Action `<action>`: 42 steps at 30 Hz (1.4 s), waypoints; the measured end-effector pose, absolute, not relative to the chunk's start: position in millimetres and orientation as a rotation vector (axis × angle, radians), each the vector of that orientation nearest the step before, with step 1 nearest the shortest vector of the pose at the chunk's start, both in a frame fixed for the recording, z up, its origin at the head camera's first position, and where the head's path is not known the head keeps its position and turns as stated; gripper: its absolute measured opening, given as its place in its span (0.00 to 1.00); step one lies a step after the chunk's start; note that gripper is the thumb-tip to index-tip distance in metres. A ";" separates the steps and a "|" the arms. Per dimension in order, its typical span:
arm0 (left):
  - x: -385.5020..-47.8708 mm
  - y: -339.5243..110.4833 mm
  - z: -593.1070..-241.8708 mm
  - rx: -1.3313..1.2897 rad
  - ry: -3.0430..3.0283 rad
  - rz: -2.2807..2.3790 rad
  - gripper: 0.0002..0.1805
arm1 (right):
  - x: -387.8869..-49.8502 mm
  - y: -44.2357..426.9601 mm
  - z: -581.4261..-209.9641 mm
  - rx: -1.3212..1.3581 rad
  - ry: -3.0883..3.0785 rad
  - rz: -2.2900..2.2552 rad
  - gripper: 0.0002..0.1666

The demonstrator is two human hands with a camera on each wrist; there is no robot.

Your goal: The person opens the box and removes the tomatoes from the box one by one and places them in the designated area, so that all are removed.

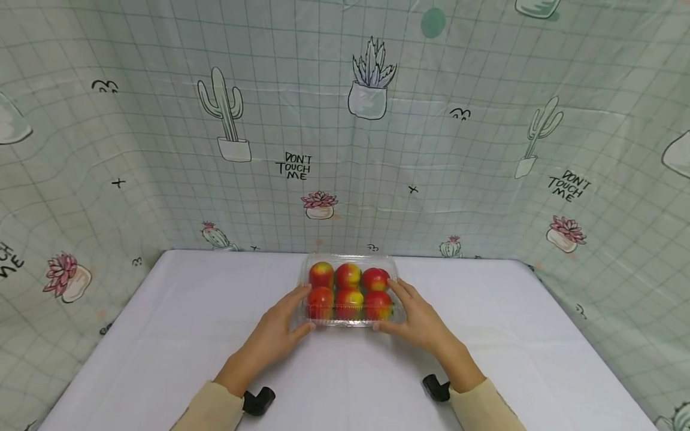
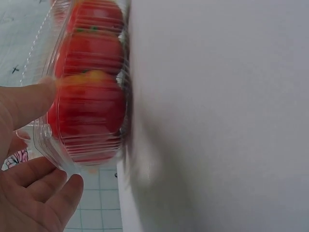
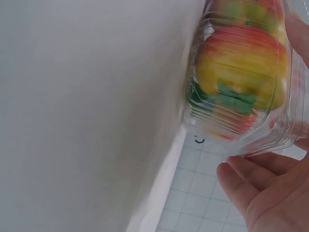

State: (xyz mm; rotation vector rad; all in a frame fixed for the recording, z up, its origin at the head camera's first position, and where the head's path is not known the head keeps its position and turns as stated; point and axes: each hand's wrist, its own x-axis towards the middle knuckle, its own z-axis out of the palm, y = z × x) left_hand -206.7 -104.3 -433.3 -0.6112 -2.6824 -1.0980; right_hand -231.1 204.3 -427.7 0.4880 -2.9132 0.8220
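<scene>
A clear plastic clamshell box [image 1: 349,322] sits on the white table, its lid down over several red-and-yellow fruits [image 1: 349,303]. Green leaf-like bits [image 3: 236,98] show through the wall in the right wrist view. My left hand [image 1: 275,329] holds the box's left side, thumb [image 2: 31,104] at the near corner and fingers [image 2: 63,200] along the side. At the opposite side my right hand [image 1: 423,320] holds it the same way, its thumb at the near right corner and its fingers [image 3: 246,181] by the side wall.
White cloth covers the table [image 1: 345,383]. Behind and beside it hangs a grid-patterned curtain [image 1: 458,149] with printed cacti and lettering. Each wrist bears a black mount, one on the left [image 1: 259,401] and one on the right [image 1: 435,388].
</scene>
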 end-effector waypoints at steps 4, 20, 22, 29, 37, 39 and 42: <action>-202.8 -104.4 -435.3 -0.615 -2.665 -1.098 0.40 | -226.4 204.9 -427.6 0.498 -2.911 0.818 0.59; -178.7 -106.1 -434.1 -0.597 -2.655 -1.086 0.41 | -204.1 205.0 -426.0 0.512 -2.928 0.803 0.59; -176.4 -106.2 -434.4 -0.591 -2.658 -1.090 0.41 | -202.4 205.2 -425.7 0.517 -2.922 0.782 0.59; -170.1 -104.4 -439.2 -0.614 -2.621 -1.091 0.40 | -195.6 208.0 -421.5 0.519 -2.927 0.755 0.60; -164.3 -107.2 -438.5 -0.630 -2.599 -1.053 0.41 | -188.5 206.7 -422.6 0.533 -2.929 0.767 0.59; -163.0 -107.4 -438.2 -0.630 -2.604 -1.057 0.41 | -186.8 206.6 -422.3 0.528 -2.929 0.757 0.59; -160.8 -107.1 -438.0 -0.637 -2.596 -1.055 0.41 | -183.9 206.7 -421.8 0.513 -2.933 0.739 0.58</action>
